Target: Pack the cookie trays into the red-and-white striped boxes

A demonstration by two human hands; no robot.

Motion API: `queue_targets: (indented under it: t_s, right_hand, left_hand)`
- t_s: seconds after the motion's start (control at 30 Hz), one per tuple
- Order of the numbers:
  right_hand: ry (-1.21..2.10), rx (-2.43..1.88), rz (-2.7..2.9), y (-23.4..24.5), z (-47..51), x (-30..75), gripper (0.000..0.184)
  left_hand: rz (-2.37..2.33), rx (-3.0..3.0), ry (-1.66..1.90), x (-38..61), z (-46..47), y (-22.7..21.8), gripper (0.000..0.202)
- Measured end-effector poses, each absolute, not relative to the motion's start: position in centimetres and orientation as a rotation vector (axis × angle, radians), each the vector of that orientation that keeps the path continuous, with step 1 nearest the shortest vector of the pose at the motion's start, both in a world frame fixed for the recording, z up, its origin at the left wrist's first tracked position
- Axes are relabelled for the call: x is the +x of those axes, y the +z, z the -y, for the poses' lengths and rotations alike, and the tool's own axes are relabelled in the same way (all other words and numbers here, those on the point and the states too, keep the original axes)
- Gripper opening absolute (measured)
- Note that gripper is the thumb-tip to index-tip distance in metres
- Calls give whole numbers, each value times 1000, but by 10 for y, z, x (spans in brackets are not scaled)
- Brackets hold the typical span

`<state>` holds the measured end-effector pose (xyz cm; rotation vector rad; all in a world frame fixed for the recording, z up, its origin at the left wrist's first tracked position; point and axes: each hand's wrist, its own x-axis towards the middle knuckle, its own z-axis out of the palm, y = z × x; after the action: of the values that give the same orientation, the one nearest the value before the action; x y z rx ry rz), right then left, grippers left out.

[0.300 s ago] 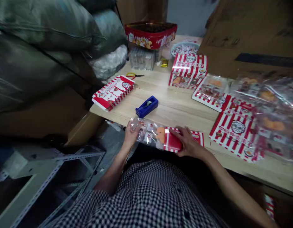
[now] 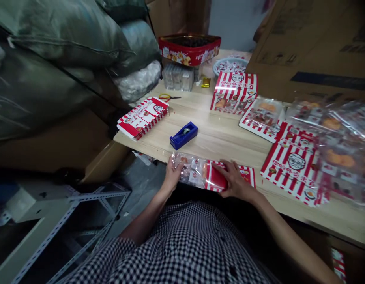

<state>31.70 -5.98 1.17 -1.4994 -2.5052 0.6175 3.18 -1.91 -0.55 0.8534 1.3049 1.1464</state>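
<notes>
At the near edge of the wooden table (image 2: 223,138) lies a red-and-white striped box (image 2: 229,176). My right hand (image 2: 234,181) is closed on its left end. A clear plastic packet of snacks (image 2: 190,169) sticks out of that end, and my left hand (image 2: 172,173) grips the packet's outer end, pressing it toward the box. Just beyond the packet stands a blue tape dispenser (image 2: 184,135).
A stack of flat striped boxes (image 2: 142,117) lies at the table's left edge, with scissors (image 2: 167,96) behind it. An upright striped box (image 2: 234,91), a red tin (image 2: 189,48) and more snack packets (image 2: 333,138) sit further back and right. Large cartons (image 2: 312,47) rise at right; stuffed sacks (image 2: 66,51) at left.
My left hand has pushed the clear packet to the right, so less of it shows outside the striped box. My right hand has stayed on the box.
</notes>
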Motion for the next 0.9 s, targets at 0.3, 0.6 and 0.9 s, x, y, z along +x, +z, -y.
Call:
queue_targets:
  t_s: [0.3,0.6,0.9]
  right_hand:
    - [660,-1538,2431,12,55,325,104]
    - [699,-1460,2433,22,53,298,104]
    - [493,-1555,2314,19,59,288,98]
  left_hand:
    - [-1244,755,1062,44,23,-1,53]
    - [-1311,1119,954,53,28,-2,58]
    - [-1524,1566,1003,29,22,9,37]
